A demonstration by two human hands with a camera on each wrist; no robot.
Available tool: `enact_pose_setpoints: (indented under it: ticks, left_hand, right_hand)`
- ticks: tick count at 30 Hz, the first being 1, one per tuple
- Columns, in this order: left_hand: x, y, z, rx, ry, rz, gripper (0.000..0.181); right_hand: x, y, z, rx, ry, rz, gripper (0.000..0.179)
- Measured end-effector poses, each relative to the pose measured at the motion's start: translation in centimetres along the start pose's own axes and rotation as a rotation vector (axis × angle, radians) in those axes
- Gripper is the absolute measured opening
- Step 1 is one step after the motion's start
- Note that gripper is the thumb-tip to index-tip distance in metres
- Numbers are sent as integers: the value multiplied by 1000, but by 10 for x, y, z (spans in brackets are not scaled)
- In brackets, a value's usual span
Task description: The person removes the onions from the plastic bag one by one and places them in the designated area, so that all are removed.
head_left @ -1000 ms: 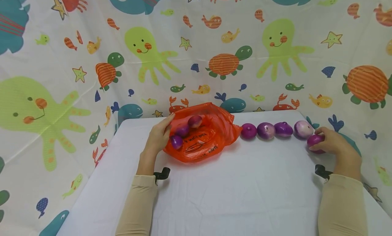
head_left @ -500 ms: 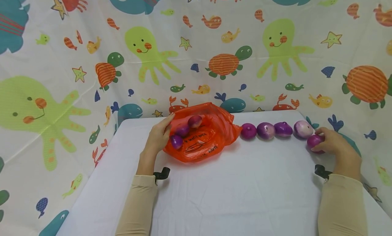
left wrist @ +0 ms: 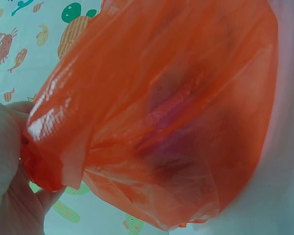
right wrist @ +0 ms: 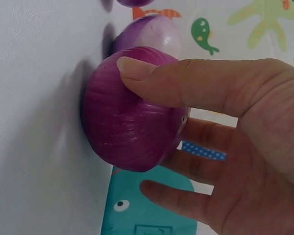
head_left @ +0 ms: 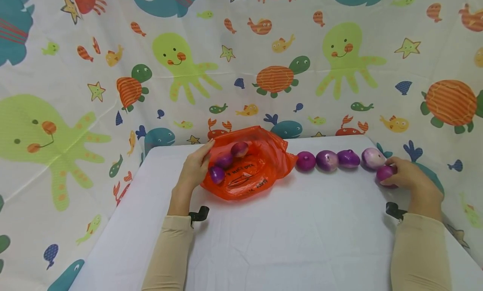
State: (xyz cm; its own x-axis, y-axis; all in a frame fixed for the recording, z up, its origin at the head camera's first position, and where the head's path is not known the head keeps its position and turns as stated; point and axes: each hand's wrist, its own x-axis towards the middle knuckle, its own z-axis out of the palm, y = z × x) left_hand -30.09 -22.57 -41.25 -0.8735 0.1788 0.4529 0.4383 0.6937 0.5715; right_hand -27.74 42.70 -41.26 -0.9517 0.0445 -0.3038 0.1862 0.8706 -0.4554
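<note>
My left hand (head_left: 195, 167) grips the rim of an orange plastic bag (head_left: 271, 150) at its left side; the left wrist view shows the bag film (left wrist: 186, 122) bunched between thumb and fingers. Inside the bag lie three purple onions, among them a front onion (head_left: 216, 174). At the right end of the table, my right hand (head_left: 411, 175) holds a red onion (head_left: 385, 175). Seen from the right wrist, the thumb lies over this onion (right wrist: 130, 117) and fingers are behind it. It sits at the table surface, close to a paler onion (head_left: 373, 159).
A row of onions runs from the bag to the right hand: a dark one (head_left: 305, 161), a purple-white one (head_left: 327, 161) and a pointed one (head_left: 349, 159), then the paler one. A white cloth covers the table (head_left: 286, 236). Behind hangs a sea-animal curtain (head_left: 241, 48).
Almost nothing differs. The right hand and its onion have shifted very slightly left; the left hand keeps its grip on the bag.
</note>
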Motion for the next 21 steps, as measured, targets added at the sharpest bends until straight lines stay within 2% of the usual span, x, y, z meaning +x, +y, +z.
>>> enact_pose_setpoints:
  ticks: [7, 14, 21]
  left_hand:
    - [1, -1, 0, 0, -2, 0, 56]
    - [0, -1, -1, 8, 0, -3, 54]
    - [0, -1, -1, 14, 1, -6, 54]
  right_hand:
    - [2, 1, 0, -7, 16, -8, 99]
    - [0, -1, 1, -7, 3, 11, 108]
    - [0, -1, 0, -13, 8, -19, 110]
